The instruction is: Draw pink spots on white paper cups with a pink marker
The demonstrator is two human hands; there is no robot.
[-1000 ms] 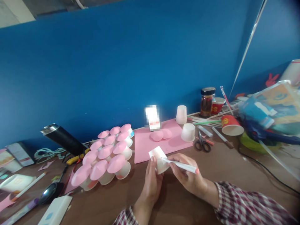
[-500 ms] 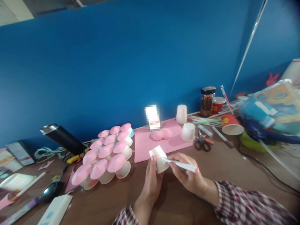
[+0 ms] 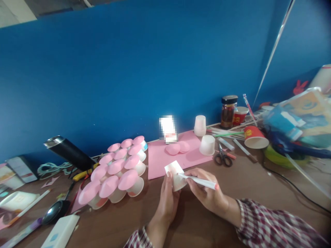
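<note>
My left hand (image 3: 167, 194) is wrapped round the side of a small white paper cup (image 3: 179, 183), which tilts over the table. A white paper-like square (image 3: 174, 167) shows at the cup's upper left; whether it is joined to the cup I cannot tell. In my right hand (image 3: 205, 193) is a white marker pen (image 3: 203, 182) with a red end, its tip at the cup's side. Just beyond my hands lies pink paper (image 3: 159, 165), bearing two pink paper cones (image 3: 173, 149) and an upturned white cup (image 3: 207, 145).
Rows of upturned cups with pink cone tops (image 3: 128, 179) stand on the left. Black scissors (image 3: 223, 159) lie right of the pink paper. A red paper cup (image 3: 254, 136), a lidded jar (image 3: 229, 112) and a black cable (image 3: 294, 186) are farther right. A black flask (image 3: 69, 151) leans at left.
Almost nothing differs. Both hands keep their hold on the cup and the marker pen, with only a tiny shift of the view.
</note>
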